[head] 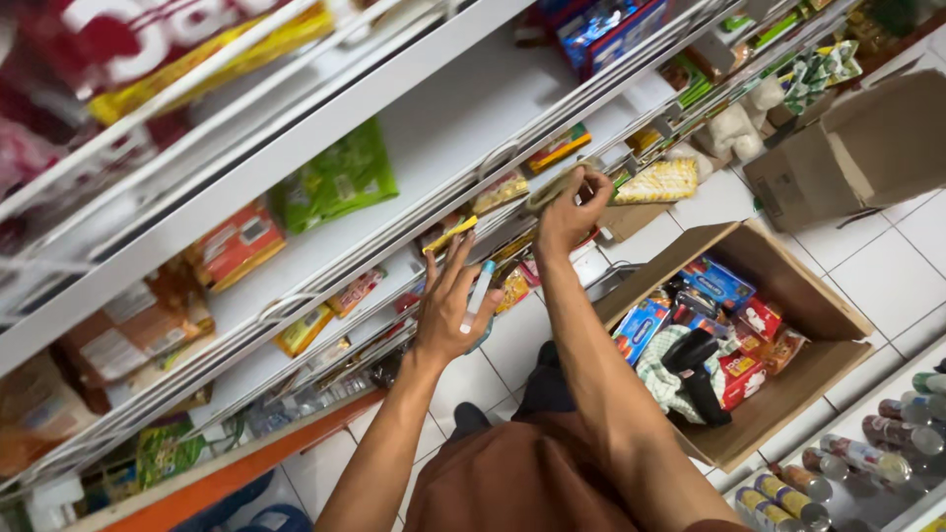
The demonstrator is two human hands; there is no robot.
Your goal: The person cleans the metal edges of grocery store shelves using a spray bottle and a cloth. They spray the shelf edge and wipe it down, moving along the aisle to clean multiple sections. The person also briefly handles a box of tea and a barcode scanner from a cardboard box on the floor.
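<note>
Shelves (434,128) of white metal fill the left part of the view, and they serve as landmark for all the rest. On the shelves lie a red-orange packet (235,246) and, right of it, a green bag (335,182). In front of the lower shelf edge is the left hand (455,305), with fingers spread; a slim white tube with blue cap (478,294) rests between its fingers, and a small yellow packet (450,233) sits just at the fingertips. Right of it, the right hand (570,212) is raised to the same shelf edge and pinches a flat tan packet (552,187), thin and a little bent, touching the rail. Further right of the shelves, on the white tiled floor (887,271), stands an open cardboard box (764,345) with blue and red packets and a black tool inside. Bottles (867,458) lie in the lower right corner.
</note>
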